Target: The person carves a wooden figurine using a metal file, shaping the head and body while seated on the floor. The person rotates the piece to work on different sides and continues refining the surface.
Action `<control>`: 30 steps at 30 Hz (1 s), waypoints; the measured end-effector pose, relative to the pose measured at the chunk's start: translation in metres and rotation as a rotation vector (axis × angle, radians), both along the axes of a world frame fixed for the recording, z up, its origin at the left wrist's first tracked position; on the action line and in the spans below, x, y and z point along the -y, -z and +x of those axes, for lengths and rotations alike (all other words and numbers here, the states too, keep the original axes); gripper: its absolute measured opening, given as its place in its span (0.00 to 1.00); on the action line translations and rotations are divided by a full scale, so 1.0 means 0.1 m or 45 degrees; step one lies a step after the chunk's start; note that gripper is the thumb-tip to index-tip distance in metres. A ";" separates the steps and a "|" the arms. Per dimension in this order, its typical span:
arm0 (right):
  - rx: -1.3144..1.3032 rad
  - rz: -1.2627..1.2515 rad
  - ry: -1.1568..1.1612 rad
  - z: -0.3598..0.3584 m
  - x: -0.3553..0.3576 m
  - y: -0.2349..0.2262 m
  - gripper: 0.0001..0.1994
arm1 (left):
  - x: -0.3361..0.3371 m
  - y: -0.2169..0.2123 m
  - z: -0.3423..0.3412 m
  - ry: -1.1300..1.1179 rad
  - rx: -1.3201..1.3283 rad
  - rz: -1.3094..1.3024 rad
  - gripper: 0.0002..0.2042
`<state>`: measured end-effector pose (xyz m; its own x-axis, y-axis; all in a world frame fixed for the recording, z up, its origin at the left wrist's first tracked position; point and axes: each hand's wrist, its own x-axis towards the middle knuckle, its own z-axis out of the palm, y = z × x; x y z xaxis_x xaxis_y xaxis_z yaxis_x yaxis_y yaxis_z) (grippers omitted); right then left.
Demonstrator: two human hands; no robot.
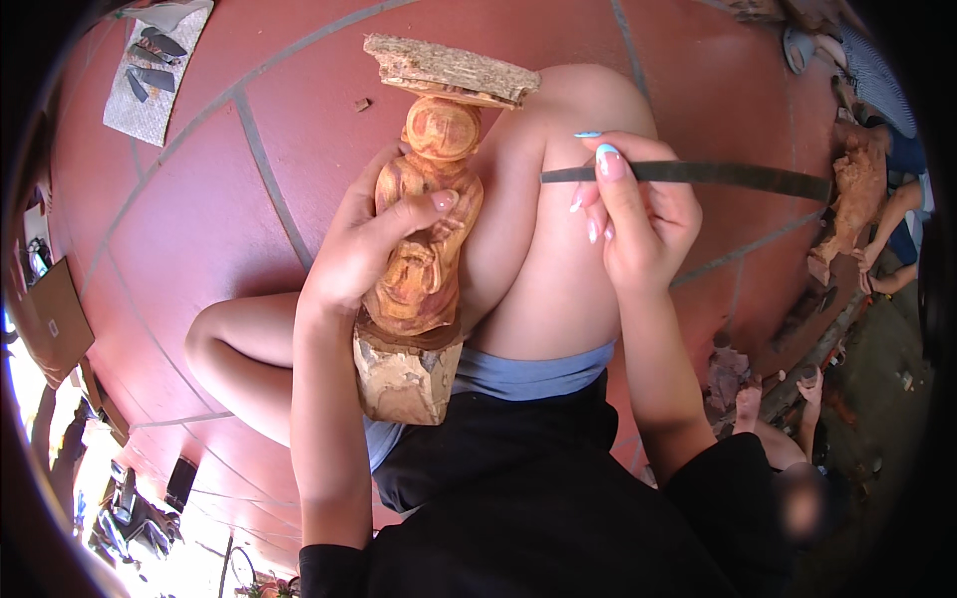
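My left hand is wrapped round a carved wooden figure, its thumb pressed on the figure's front. The figure has a round head, a rounded belly and a rough uncut block at its base, which rests near my lap. A flat, bark-like slab of wood tops the head. Held in my right hand, between thumb and fingers, is a long thin dark file. Its narrow tip points left toward the figure, apart from it, over my bare leg. The file's wide end reaches out to the right.
Red floor tiles surround my folded legs. A pale mat with several dark blades lies at the far left. A small wood chip is on the floor. At right, other people sit, one with hands on a large wooden carving. Boxes line the left edge.
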<state>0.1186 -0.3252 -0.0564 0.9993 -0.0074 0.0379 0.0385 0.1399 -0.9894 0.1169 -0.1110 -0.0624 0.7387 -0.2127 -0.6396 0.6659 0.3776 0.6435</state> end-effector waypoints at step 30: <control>0.098 -0.190 -0.383 0.15 -0.18 0.06 0.04 | -0.07 0.23 0.03 0.138 0.084 0.013 0.28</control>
<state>0.1337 -0.3068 -0.0621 0.9500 0.2984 0.0920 0.0932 0.0103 -0.9956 0.1195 -0.1042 -0.0854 0.7523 -0.2873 -0.5929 0.6585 0.2986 0.6908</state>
